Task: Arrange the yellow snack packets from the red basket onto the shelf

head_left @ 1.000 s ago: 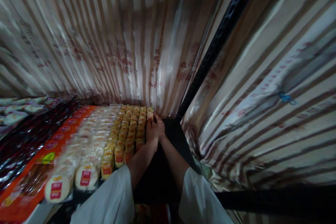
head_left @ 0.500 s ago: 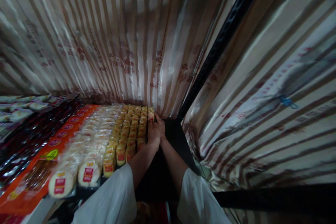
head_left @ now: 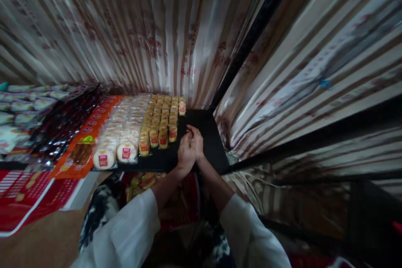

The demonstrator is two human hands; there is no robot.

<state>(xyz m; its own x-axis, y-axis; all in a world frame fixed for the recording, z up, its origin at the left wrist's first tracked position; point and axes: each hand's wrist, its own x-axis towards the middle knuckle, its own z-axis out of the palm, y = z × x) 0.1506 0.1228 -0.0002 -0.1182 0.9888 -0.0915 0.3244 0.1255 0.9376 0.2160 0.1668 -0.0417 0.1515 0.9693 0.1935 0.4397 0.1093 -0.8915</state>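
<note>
My left hand (head_left: 186, 153) and my right hand (head_left: 197, 142) are pressed together, palm to palm, above the black shelf (head_left: 207, 134). Their fingers are closed and point away from me; whatever may lie between the palms is hidden. Just left of them, small yellow wrapped snack packs (head_left: 163, 136) with red labels stand in tight rows. One single yellow pack (head_left: 182, 106) stands at the back, past my fingertips and apart from my hands.
White round wrapped cakes (head_left: 126, 152), an orange package (head_left: 88, 134), dark shiny packets (head_left: 65, 125) and white packets (head_left: 20, 106) line the shelf leftward. A red box (head_left: 188, 201) with yellow packs sits below. Striped sheeting (head_left: 150, 50) and a black post (head_left: 238, 63) bound the back and right.
Both hands have drawn back toward me from the rear of the shelf, leaving the single yellow pack standing there. The view has tilted down, showing the red box below.
</note>
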